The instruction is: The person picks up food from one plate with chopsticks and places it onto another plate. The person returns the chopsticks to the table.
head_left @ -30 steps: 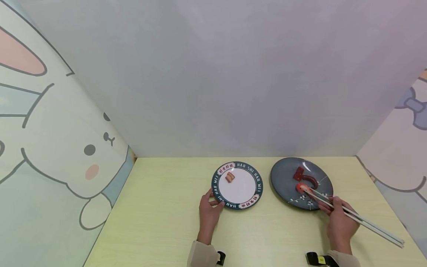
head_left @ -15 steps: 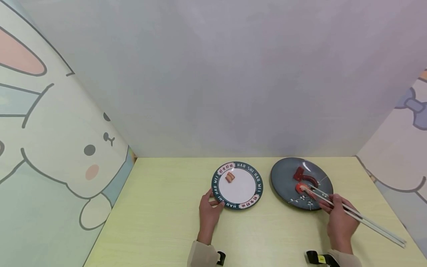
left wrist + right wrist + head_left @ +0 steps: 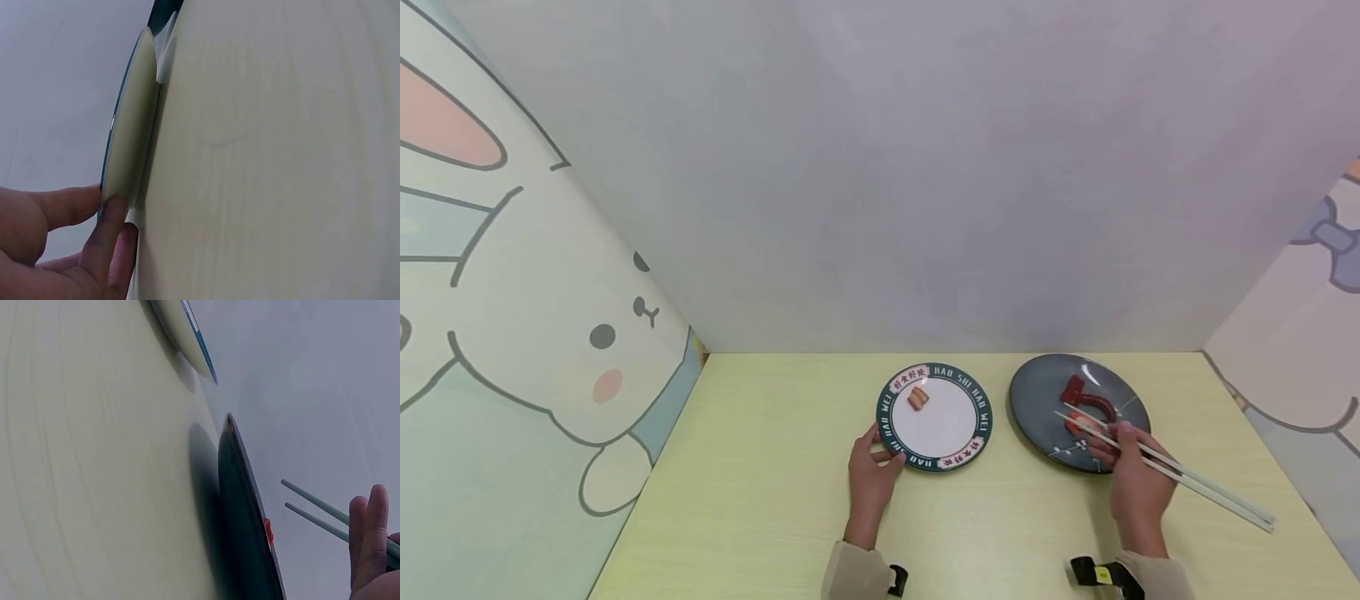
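My left hand (image 3: 872, 482) pinches the near-left rim of a white plate (image 3: 936, 421) with a dark green lettered border. Seen from the left wrist, the thumb lies on top of the rim and fingers beneath. One small brown-and-cream piece of food (image 3: 917, 398) sits on that plate. My right hand (image 3: 1138, 490) holds a pair of pale chopsticks (image 3: 1217, 492). Their tips are apart, above the dark plate (image 3: 1037, 400), with nothing between them in the right wrist view. A red-and-white piece of food (image 3: 1076, 426) lies under the chopsticks, partly hidden by them.
Two dark red pieces, one blocky (image 3: 1072, 388) and one curved (image 3: 1102, 406), lie on the dark plate beyond the red-and-white one. Both plates stand near the back of the pale wooden table (image 3: 760, 467), close to the grey wall (image 3: 880, 208). Cartoon-printed panels flank the table.
My right hand has moved left, and the chopstick tips have risen off the red-and-white piece, which stays on the dark plate. My left hand and its plate have not visibly moved.
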Available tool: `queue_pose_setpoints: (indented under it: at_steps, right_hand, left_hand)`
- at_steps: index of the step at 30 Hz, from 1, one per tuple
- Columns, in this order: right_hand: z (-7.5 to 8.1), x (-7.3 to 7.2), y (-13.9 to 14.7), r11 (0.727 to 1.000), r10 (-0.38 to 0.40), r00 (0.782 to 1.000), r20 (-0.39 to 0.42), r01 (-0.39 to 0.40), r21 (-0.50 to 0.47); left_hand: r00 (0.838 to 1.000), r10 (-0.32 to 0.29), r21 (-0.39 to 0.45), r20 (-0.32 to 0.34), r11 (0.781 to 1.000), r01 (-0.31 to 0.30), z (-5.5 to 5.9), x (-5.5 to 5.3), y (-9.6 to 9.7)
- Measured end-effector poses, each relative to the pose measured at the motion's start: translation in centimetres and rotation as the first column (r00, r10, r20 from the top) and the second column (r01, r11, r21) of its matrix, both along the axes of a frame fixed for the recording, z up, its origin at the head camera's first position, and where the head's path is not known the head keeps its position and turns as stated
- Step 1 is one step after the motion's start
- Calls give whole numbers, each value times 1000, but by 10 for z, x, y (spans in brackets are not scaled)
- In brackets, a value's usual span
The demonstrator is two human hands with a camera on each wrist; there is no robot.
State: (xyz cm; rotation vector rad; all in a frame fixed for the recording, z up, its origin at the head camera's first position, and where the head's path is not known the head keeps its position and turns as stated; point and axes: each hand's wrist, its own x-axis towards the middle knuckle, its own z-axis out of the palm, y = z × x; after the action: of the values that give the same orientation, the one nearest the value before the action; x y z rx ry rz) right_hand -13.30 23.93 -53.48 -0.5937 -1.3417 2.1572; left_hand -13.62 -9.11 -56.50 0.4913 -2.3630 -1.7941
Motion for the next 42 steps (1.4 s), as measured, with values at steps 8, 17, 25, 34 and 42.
queue_pose_setpoints:
  at_steps: [8,17,25,34,42]
  right_hand:
    - [2,-7,-16,998,53,997,-53,-52,19]
    - [6,-11,-34,991,115,993,-29,-113,69]
    - [5,-14,-53,977,163,987,-16,-159,142]
    - [4,-19,-75,951,190,981,-30,-176,254]
    - [1,-20,-92,934,281,960,9,-276,228]
  left_hand:
    - [1000,-2,0,7,1000,2,1,0,0]
    - [1000,3,1,14,1000,-3,1,0,0]
    - [1000,5,7,16,1000,-5,1,1,0]
    - [1000,5,6,9,1000,-5,5,2,1]
    - [1000,2,5,13,1000,-2,7,2,1]
